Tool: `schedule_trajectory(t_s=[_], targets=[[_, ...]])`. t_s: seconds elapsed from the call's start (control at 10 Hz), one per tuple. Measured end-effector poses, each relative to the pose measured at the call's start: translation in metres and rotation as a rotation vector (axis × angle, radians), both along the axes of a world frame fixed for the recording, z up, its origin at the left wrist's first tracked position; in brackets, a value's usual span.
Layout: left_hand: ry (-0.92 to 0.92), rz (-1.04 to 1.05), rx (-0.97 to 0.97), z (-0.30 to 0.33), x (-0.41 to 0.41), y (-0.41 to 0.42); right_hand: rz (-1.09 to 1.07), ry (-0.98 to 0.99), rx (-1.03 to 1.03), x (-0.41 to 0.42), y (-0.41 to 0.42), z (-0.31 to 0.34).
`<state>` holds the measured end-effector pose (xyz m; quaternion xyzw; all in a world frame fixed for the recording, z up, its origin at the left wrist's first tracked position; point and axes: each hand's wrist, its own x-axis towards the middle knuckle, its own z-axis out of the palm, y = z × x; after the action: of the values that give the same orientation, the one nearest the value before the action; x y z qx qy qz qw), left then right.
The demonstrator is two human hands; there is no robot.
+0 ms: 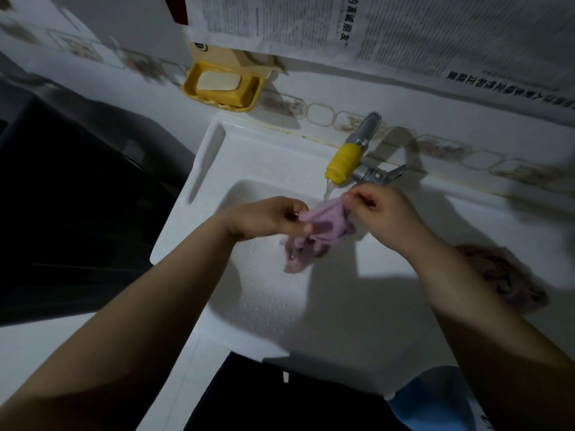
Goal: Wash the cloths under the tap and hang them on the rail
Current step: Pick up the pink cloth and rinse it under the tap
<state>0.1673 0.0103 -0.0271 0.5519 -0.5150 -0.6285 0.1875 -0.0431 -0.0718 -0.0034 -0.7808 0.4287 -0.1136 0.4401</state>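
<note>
A small purple cloth (323, 225) hangs bunched between my two hands over the white sink (311, 306). My left hand (267, 219) pinches its left end and my right hand (382, 213) grips its right end. Water runs from the tap's yellow nozzle (343, 163) onto the cloth's upper edge. The cloth's lower part dangles toward the basin. A second cloth (504, 275), brownish pink and crumpled, lies on the sink's right ledge beside my right forearm. No rail is in view.
A yellow soap dish (222, 85) with a pale bar is fixed on the wall at the back left. Newspaper sheets (404, 32) cover the wall above the metal tap (367, 126). A dark appliance (62, 213) stands left of the sink.
</note>
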Motion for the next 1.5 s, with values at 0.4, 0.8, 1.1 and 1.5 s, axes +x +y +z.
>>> schedule_trajectory(t_s=[0.4,0.8,1.1,1.5], targets=[[0.192,1.017,0.21,0.011,-0.088,-0.034,-0.413,-0.075,0.062,0.062,0.021,-0.018],[0.361,0.999,0.334,0.012,-0.094,-0.025,-0.502,-0.15,0.255,0.047,0.002,-0.037],[-0.078,0.442,0.062,0.021,-0.023,-0.017,-0.023,0.098,0.419,0.015,0.014,-0.008],[0.001,0.672,0.018,-0.011,-0.044,-0.006,-0.614,-0.425,0.544,0.027,-0.005,-0.013]])
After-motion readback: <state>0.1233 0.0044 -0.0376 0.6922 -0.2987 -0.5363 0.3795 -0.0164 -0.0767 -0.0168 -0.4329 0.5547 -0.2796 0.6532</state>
